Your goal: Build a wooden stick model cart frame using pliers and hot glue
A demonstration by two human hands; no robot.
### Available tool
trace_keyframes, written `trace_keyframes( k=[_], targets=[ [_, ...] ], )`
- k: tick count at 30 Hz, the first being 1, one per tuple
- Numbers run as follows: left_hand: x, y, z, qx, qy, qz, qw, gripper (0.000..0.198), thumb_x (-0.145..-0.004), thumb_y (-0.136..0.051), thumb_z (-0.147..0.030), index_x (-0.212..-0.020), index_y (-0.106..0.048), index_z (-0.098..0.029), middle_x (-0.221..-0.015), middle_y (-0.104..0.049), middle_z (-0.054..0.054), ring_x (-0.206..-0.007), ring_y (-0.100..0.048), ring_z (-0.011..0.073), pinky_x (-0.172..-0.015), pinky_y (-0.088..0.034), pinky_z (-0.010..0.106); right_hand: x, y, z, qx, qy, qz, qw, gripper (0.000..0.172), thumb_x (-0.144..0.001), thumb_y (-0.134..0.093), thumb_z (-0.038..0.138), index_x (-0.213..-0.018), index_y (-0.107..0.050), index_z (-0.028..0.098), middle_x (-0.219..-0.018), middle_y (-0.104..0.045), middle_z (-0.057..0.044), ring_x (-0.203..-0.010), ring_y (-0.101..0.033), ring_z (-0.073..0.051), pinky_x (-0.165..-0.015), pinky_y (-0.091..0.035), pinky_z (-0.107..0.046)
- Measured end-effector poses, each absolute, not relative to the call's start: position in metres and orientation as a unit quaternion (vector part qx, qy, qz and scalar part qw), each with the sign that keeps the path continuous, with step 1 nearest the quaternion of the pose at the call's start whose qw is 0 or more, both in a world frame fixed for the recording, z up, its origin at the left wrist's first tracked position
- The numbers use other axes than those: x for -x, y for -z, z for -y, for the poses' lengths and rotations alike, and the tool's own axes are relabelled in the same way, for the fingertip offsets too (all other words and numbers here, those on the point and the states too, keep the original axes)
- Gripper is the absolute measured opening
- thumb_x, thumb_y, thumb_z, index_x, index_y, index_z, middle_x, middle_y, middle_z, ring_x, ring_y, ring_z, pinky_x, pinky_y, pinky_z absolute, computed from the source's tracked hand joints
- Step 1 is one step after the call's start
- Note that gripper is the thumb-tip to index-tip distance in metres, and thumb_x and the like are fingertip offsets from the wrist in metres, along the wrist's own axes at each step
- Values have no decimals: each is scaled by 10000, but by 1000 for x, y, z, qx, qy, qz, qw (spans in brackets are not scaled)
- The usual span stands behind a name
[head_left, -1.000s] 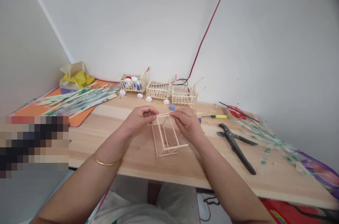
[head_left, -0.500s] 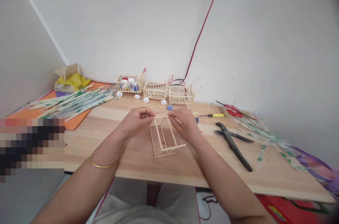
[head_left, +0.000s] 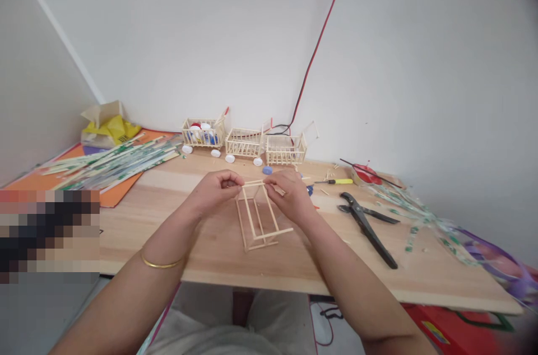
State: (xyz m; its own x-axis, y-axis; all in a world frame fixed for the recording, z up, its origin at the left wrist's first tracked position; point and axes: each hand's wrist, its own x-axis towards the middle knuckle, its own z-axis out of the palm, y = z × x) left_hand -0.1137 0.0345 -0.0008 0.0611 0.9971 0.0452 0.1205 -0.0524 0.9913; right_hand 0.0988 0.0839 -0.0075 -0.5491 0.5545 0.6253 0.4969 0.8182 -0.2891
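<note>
A box frame of thin pale wooden sticks [head_left: 257, 215] is held near the middle of the light wooden table top [head_left: 202, 257], a little back from its near edge. Its lower end rests on the wood and it is tilted away from the person, so that the far top rail is raised to the fingers. That rail is pinched at its left end by the left hand [head_left: 214, 190], with thumb and fingertips closed on the stick. The right end is pinched in the same way by the right hand [head_left: 290, 195]. The frame appears to be gripped at both ends so that so slight a structure is steadied without being bent. With its foot on the table, the weight is taken off the fingers. A thin gold bangle [head_left: 162, 261] is worn on the left wrist.

Three small carts of the same pale sticks, on white wheels, [head_left: 246, 143] are lined up against the wall beyond the hands, clear of the working area. A round blue cap [head_left: 267, 170] lies just in front of them.

To the right, within reach, black long-handled pliers [head_left: 367, 226] and a yellow-handled screwdriver [head_left: 338, 181] are laid flat. Torn green-and-white wrappers [head_left: 416, 218] are scattered past them.

To the left, a bundle of sticks in green-and-white wrappers [head_left: 113, 162] lies across an orange sheet [head_left: 113, 196]. A crumpled yellow and tan paper bag [head_left: 110, 125] is set in the corner behind it. A red cable [head_left: 319, 41] runs down the wall.
</note>
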Motion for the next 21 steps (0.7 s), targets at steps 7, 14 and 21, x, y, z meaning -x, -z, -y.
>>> trace_keyframes(
  k=[7,14,21],
  targets=[
    [113,2,-34,-553,-462,-501,480,174,-632,-649,-198,-788,-619,-128,-694,-608,0,-625,-524,96,-595,-383,217,-99,6,-83,300,-46,882,361,78,-839,-548,174,-828,-611,219,-819,-667,-24,-826,-592,-180,-757,-382,-322],
    [114,3,-36,-550,-477,-487,482,209,-630,-623,-191,-827,-577,-138,-716,-581,-14,-632,-511,92,-600,-387,219,-99,6,-83,294,-51,881,368,93,-847,-533,169,-830,-611,215,-827,-664,-28,-837,-589,-178,-761,-384,-320],
    [116,5,-37,-545,-482,-539,423,196,-664,-581,-197,-855,-581,-154,-661,-522,-43,-555,-438,79,-546,-346,212,-98,6,-83,292,-47,880,371,94,-835,-536,155,-822,-607,215,-810,-663,-23,-815,-592,-174,-744,-387,-318]
  ],
)
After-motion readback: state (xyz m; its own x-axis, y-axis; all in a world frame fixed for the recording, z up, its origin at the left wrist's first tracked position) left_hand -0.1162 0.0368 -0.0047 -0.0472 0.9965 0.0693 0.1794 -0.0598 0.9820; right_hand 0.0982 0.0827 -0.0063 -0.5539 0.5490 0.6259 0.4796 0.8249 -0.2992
